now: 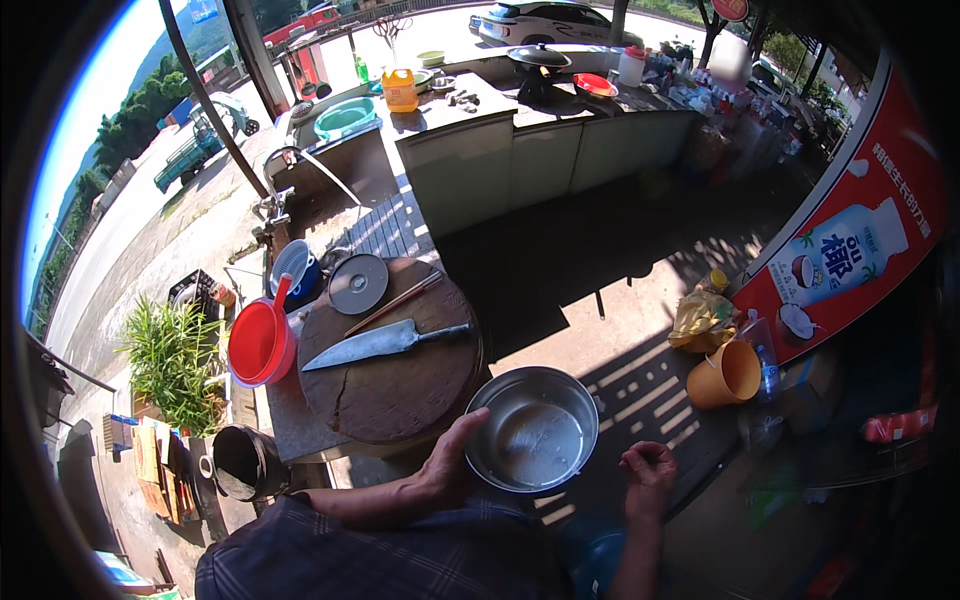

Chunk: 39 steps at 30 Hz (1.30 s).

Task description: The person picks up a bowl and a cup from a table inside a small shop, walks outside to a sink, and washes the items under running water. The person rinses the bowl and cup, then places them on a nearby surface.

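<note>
My left hand holds a stainless steel bowl by its left side, the thumb over the rim. A little whitish residue or liquid lies on the bowl's bottom. To the right of the bowl, apart from it, my right hand has its fingers curled together; whether something small is between them cannot be told. Up and left of the bowl is a round wooden chopping block with a crack. On it lie a large knife, a pair of chopsticks and a grey round lid.
A red plastic dipper and a blue basin stand left of the block, near a faucet. An orange bucket stands at right. A counter with a wok runs along the back. A black bucket is lower left.
</note>
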{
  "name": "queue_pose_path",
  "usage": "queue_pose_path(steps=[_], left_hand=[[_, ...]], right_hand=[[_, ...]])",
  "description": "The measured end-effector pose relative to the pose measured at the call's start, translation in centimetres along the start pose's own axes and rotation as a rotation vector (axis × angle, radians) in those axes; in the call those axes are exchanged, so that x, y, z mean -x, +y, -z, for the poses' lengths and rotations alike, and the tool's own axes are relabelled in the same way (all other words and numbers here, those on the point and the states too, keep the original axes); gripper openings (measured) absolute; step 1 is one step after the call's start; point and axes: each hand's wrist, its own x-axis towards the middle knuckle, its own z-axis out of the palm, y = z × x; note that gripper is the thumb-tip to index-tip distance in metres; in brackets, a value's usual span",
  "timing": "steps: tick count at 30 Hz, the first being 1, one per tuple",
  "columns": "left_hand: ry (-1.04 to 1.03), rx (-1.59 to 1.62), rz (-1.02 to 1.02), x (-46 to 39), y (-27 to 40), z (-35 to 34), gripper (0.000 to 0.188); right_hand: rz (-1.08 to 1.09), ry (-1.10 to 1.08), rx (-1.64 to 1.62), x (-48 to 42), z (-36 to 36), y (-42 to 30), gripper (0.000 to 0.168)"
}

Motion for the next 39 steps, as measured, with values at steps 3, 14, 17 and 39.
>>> queue_pose_path(steps=[3,14,17,39], left_hand=[[-0.042,0.060,-0.043,-5.9,1.3,-3.3,0.058],[-0.007,0.251,0.035,-25.2,8.6,-13.8,0.073],[0.103,0.182,-0.138,-29.2,10.8,-14.2,0.073],[0.689,0.782,-1.109,-39.8,28.7,-5.4,0.048]], right_hand=[[0.130,0.006,0.010,-5.4,0.9,-5.3,0.019],[-0.354,0.572,0.400,-21.3,26.3,3.9,0.019],[-0.608,0.680,0.418,-24.6,28.5,6.2,0.019],[-0.134,-0.985,0.559,-73.7,-48.0,7.7,0.014]])
